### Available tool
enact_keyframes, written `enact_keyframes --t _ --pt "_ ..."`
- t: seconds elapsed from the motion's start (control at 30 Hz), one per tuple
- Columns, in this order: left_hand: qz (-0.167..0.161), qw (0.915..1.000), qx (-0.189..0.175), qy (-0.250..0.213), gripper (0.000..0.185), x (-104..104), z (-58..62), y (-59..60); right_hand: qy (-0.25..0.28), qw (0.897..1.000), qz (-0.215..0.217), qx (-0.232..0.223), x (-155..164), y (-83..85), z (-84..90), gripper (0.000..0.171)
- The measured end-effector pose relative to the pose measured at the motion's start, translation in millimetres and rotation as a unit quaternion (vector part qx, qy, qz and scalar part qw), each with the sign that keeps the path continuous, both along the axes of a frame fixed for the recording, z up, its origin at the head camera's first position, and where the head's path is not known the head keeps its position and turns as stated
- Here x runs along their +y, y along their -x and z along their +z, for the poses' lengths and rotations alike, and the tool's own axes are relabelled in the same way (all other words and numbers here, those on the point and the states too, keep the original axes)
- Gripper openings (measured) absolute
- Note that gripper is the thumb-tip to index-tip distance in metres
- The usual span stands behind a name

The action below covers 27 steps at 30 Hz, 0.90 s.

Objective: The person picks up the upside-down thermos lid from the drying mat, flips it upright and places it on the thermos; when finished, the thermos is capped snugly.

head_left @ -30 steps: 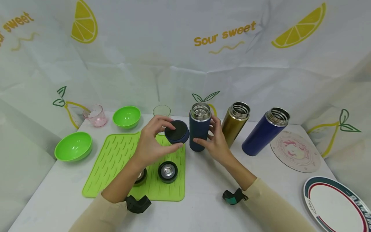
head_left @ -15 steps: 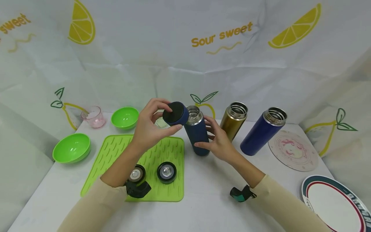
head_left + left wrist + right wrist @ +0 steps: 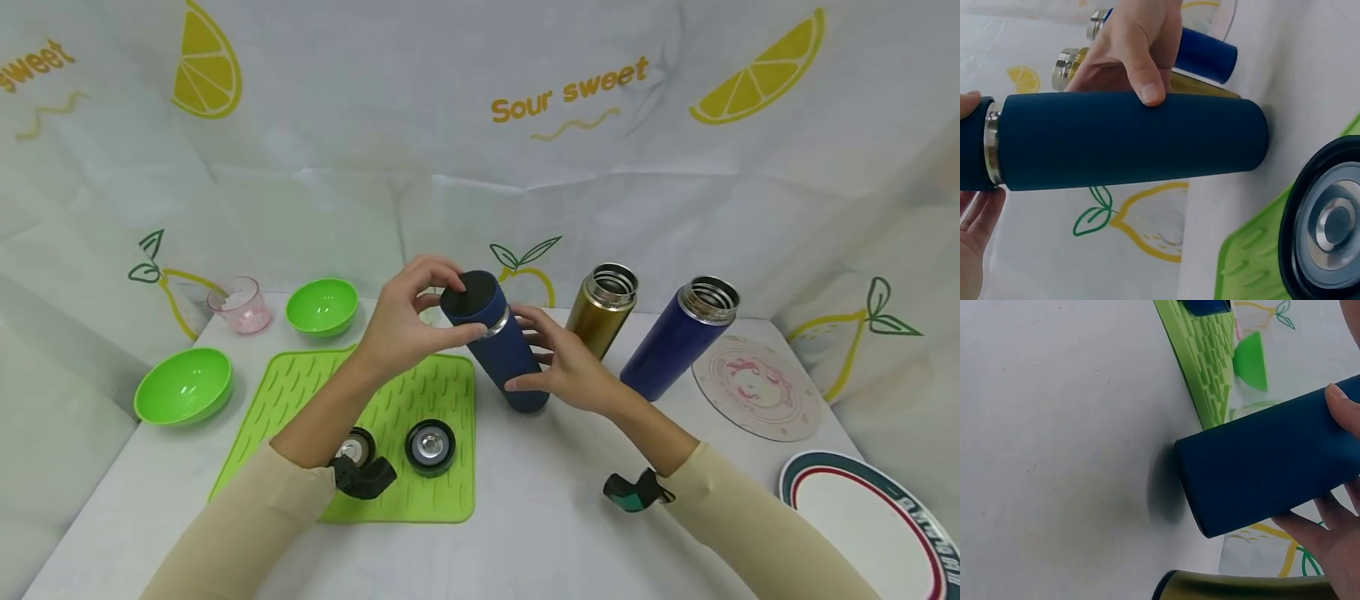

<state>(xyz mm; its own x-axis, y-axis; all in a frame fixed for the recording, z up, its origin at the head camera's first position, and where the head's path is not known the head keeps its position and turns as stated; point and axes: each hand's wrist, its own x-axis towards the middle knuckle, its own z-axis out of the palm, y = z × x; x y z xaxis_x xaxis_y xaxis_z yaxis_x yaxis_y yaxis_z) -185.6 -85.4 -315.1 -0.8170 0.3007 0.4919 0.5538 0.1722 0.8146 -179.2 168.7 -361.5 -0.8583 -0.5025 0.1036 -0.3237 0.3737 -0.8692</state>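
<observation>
1. My left hand (image 3: 403, 323) pinches the navy lid (image 3: 472, 298), fingers curled.
2. The navy insulated bottle (image 3: 504, 360) tilts beneath it, its base perhaps touching the white table (image 3: 536, 500).
3. My right hand (image 3: 564, 365) curls round the bottle's body.

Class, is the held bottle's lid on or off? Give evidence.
On: the lid sits over the top of the held bottle, a silvery band showing between. Whether it is screwed tight, cannot tell.
</observation>
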Motion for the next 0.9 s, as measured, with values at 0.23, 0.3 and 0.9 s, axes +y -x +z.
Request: enact_keyframes --t 0.23,0.3,0.9 --pt "0.005 0.9999 -0.013 0.01 0.043 0.2 -1.0 -0.6 -0.018 1.0 -0.003 -0.016 -1.8 -2.3 2.5 0.098" --pt "0.002 0.9998 -0.017 0.014 0.043 -1.4 -1.3 0.2 -0.024 1.0 -0.004 -0.014 -2.5 -2.4 1.8 0.1" --pt "-0.112 0.9901 -0.06 0.061 0.042 -21.5 11.4 5.8 -0.017 1.0 0.018 -0.013 -2.1 -0.2 2.3 0.096"
